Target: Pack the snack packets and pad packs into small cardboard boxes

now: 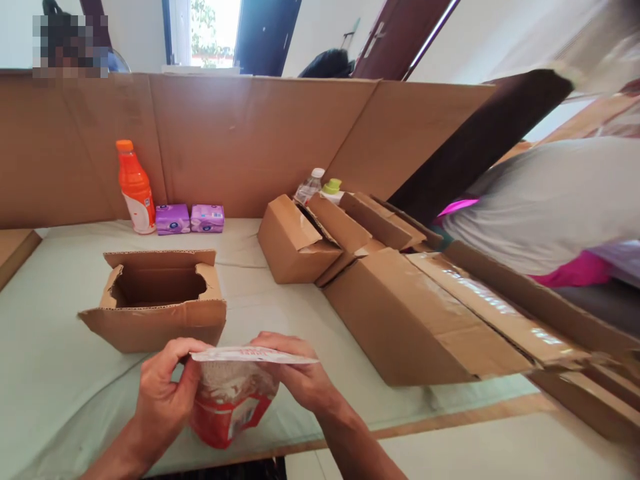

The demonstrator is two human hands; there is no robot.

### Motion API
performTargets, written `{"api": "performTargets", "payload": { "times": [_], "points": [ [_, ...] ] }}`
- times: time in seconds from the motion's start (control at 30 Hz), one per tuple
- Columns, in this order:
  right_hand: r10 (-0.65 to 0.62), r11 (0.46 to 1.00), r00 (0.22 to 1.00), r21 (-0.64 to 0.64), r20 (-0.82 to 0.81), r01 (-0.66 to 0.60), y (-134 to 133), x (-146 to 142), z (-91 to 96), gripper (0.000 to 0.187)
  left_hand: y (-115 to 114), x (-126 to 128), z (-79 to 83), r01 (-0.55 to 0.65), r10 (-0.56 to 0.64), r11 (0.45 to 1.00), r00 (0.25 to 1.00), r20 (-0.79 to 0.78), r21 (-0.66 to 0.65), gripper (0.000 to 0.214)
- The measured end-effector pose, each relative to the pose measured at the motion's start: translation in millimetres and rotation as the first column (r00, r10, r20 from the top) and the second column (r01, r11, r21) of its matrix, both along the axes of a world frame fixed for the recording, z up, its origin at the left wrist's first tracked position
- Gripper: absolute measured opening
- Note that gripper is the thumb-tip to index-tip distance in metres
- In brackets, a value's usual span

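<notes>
Both hands hold a red and clear plastic pouch by its flat white top edge, near the table's front edge. At the left end of that edge, my left hand pinches it between thumb and fingers. My right hand grips the other end, its fingers over the far side and its thumb hidden. The pouch hangs upright, its clear upper part showing pale contents I cannot identify. Just beyond my left hand stands an open cardboard box, its inside dark.
An orange drink bottle and two purple tissue packs stand by the cardboard screen. Several cardboard boxes crowd the right side, with a clear bottle behind. A person in grey is at far right.
</notes>
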State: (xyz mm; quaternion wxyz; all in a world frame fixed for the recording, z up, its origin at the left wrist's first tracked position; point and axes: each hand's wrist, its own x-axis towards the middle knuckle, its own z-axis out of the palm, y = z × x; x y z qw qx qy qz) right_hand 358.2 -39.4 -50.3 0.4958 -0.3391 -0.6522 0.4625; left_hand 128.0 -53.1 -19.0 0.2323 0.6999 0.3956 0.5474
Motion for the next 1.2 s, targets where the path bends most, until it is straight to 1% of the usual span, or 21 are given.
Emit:
{"api": "performTargets", "payload": {
  "times": [0.1,0.13,0.2,0.27,0.3,0.33,0.4,0.47,0.53,0.57,0.63,0.7,0.8,0.9,0.93,1.0,1.07,1.1,1.13,1.17,1.2],
  "points": [
    [-0.086,0.989,0.992,-0.132,-0.092,0.074,-2,-6,-9.8,0.032,1,-3,-2.1,0.013,-0.01,0.999,0.998,0.066,-0.046,0.021],
    [-0.085,0.983,0.986,-0.171,-0.144,0.06,-3,-8,-12.3,0.033,2,-4,-1.3,0.035,-0.029,0.997,0.996,0.086,-0.064,0.018],
    [-0.025,0.979,0.966,-0.203,-0.258,-0.029,-4,-10,-14.7,0.031,4,-7,1.4,0.092,-0.08,0.99,0.99,0.114,-0.106,0.018],
    [0.031,0.977,0.943,-0.19,-0.332,-0.099,-4,-12,-14.0,0.025,6,-10,3.2,0.14,-0.119,0.975,0.985,0.129,-0.171,0.024],
    [0.051,0.978,0.938,-0.172,-0.342,-0.116,-4,-13,-13.1,0.023,6,-13,3.2,0.158,-0.131,0.964,0.982,0.135,-0.215,0.025],
    [0.063,0.982,0.941,-0.148,-0.333,-0.118,-5,-14,-12.1,0.022,7,-16,2.4,0.172,-0.137,0.949,0.98,0.143,-0.264,0.025],
    [0.066,0.992,0.964,-0.088,-0.258,-0.092,-9,-16,-10.8,0.02,8,-24,-1.8,0.191,-0.138,0.91,0.976,0.166,-0.369,0.024],
    [0.038,0.999,0.989,-0.023,-0.145,-0.042,-15,-17,-11.0,0.02,7,-32,-8.2,0.207,-0.128,0.865,0.972,0.198,-0.458,0.021],
    [-0.011,0.999,0.998,0.044,-0.061,0.014,-22,-17,-12.3,0.02,4,-37,-14.6,0.251,-0.112,0.809,0.953,0.28,-0.532,0.019],
    [-0.031,0.997,0.999,0.075,-0.036,0.034,-25,-17,-12.9,0.02,2,-39,-17.3,0.293,-0.103,0.774,0.933,0.345,-0.561,0.022],
    [-0.052,0.99,0.999,0.131,0.005,0.051,-29,-18,-13.5,0.022,-2,-38,-21.0,0.367,-0.069,0.707,0.887,0.457,-0.605,0.038],
    [-0.055,0.984,0.997,0.17,0.053,0.045,-29,-19,-12.7,0.025,-5,-33,-22.7,0.361,-0.01,0.659,0.881,0.472,-0.66,0.05],
    [-0.023,0.984,0.991,0.177,0.132,-0.001,-27,-15,-10.0,0.033,-7,-25,-23.4,0.259,0.068,0.641,0.918,0.39,-0.722,0.046],
    [0.061,0.989,0.974,0.115,0.217,-0.087,-27,-1,-8.1,0.038,-7,-22,-23.3,0.226,0.095,0.651,0.923,0.372,-0.725,0.04],
    [0.072,0.992,0.974,0.082,0.216,-0.092,-28,5,-7.6,0.039,-7,-23,-23.2,0.218,0.101,0.653,0.924,0.369,-0.725,0.039],
    [0.08,0.997,0.986,0.001,0.146,-0.081,-31,16,-5.7,0.044,-7,-23,-23.1,0.208,0.109,0.655,0.925,0.364,-0.726,0.038],
    [0.089,0.994,0.994,-0.062,0.057,-0.085,-31,22,-1.3,0.052,-8,-22,-22.4,0.202,0.113,0.656,0.926,0.36,-0.727,0.038],
    [0.094,0.993,0.994,-0.075,0.057,-0.09,-29,21,2.1,0.055,-9,-22,-21.7,0.202,0.113,0.655,0.927,0.359,-0.728,0.038],
    [0.082,0.995,0.991,-0.074,0.104,-0.075,-27,19,6.1,0.055,-9,-21,-20.6,0.2,0.111,0.655,0.928,0.354,-0.728,0.038],
    [0.054,0.997,0.981,-0.057,0.187,-0.044,-24,14,10.4,0.05,-9,-20,-19.1,0.193,0.107,0.658,0.933,0.345,-0.728,0.038],
    [0.023,1.0,0.958,-0.026,0.287,-0.016,-21,9,14.8,0.041,-9,-19,-17.2,0.183,0.102,0.663,0.939,0.33,-0.726,0.038]
  ]
}}
